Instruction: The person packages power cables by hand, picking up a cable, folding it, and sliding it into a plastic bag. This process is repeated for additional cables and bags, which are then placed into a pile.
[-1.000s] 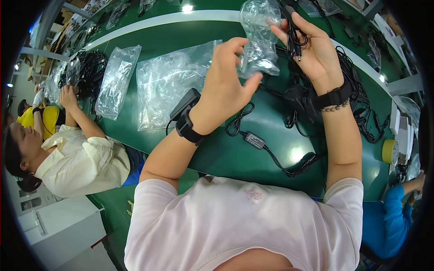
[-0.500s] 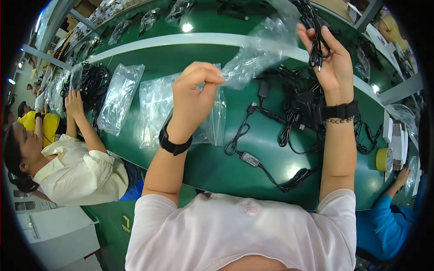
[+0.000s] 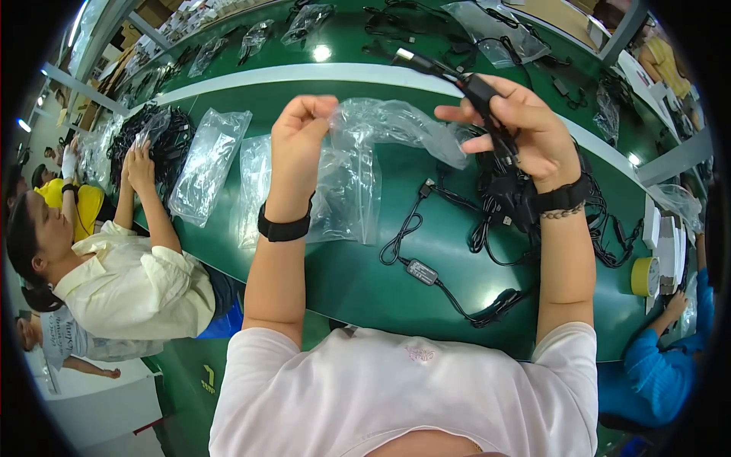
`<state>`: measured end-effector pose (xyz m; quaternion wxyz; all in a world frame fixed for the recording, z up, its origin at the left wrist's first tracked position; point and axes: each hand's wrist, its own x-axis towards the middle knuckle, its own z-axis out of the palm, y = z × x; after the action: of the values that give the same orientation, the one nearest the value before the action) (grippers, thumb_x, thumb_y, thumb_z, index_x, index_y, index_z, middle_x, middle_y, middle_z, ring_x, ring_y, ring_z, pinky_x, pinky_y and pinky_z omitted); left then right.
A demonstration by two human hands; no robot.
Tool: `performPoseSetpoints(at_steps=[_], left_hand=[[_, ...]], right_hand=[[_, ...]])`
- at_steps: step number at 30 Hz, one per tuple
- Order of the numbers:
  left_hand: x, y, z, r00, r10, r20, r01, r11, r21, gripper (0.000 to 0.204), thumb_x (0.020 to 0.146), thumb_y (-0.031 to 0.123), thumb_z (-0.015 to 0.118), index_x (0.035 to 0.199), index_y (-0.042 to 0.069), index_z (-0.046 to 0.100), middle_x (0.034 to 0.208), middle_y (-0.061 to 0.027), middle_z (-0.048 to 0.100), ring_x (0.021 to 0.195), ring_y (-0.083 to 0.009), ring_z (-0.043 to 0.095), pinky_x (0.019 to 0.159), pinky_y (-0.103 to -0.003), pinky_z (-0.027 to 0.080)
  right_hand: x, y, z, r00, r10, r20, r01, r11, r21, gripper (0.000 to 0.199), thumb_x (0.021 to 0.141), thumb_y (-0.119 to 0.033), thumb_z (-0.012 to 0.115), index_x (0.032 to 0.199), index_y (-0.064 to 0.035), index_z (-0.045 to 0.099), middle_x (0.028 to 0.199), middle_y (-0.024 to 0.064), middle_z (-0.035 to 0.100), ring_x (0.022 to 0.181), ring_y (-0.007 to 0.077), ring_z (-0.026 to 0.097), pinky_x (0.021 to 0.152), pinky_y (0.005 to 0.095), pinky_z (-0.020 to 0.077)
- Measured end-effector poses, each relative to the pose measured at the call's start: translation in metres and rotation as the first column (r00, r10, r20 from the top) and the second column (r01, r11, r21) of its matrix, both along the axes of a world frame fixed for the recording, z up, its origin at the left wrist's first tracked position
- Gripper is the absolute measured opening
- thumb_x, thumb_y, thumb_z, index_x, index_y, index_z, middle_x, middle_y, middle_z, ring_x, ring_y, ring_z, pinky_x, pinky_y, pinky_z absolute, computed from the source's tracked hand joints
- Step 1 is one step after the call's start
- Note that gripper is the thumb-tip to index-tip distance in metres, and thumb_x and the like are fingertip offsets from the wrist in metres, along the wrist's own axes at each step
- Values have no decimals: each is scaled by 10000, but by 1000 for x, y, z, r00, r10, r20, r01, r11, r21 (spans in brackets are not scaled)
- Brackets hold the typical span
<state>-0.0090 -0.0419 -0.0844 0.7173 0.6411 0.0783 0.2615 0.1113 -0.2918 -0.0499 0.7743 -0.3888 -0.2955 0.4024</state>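
My left hand [image 3: 299, 135] pinches one end of a clear plastic bag [image 3: 400, 122] held above the bench. The bag stretches rightward, crumpled, to just beside the fingers of my right hand [image 3: 544, 129]. A bundled black USB cable [image 3: 481, 95] is gripped in that right hand, its plug pointing up and left; some fingers are spread. On the green bench below lie more flat clear bags [image 3: 358, 206]. Between my forearms rests a black cable with a small inline box [image 3: 422, 270]. A heap of black cables [image 3: 495, 198] sits beneath my right hand, partly hidden by it.
Beyond a pale rail [image 3: 289, 74], a green belt [image 3: 350, 38] carries bagged cables. At left, a person in a cream shirt [image 3: 137, 289] handles a black cable pile [image 3: 164, 145]. A yellow tape roll [image 3: 645, 276] stands by white boxes [image 3: 670, 255] at right, near a blue-sleeved person [image 3: 662, 373].
My right hand has come down and left with the cable, which now tilts leftward. My left hand has moved slightly left and up, the bag dropping lower. A bagged cable now shows on the belt.
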Motion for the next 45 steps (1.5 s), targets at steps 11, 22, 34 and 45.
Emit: performPoseSetpoints(at_steps=[11,22,34,45], left_hand=[[-32,-52,46,658,145,-739,594,503,628,483,592,325,783,874,41,513,748,-75,514,665,-191,487,594,-294,420],[-42,-88,-25,898,57,-436,432,78,899,504,604,93,706,1045,42,467,870,-182,468,828,-373,512,742,-371,449],[-15,-47,-16,999,2,44,-38,560,828,167,778,83,561,926,12,592,711,-170,573,616,-321,547,581,-370,458],[-13,-65,-12,911,-372,-179,362,928,-88,226,830,96,560,990,-61,588,790,-53,613,685,-82,561,594,-199,455]], right_hand=[[7,33,-57,990,-53,-132,35,991,-132,200,850,-88,538,991,53,524,859,124,576,969,293,561,761,425,542],[9,29,-53,955,-230,-187,228,973,-34,167,843,-70,546,976,31,540,902,134,594,943,260,572,850,448,493],[-67,-21,1,798,-220,561,386,901,-196,678,661,-347,741,1178,23,505,787,46,548,607,105,521,565,204,391],[-58,-25,-34,976,-217,-16,216,974,-65,694,775,-216,654,1320,15,292,989,101,511,947,218,536,722,345,489]])
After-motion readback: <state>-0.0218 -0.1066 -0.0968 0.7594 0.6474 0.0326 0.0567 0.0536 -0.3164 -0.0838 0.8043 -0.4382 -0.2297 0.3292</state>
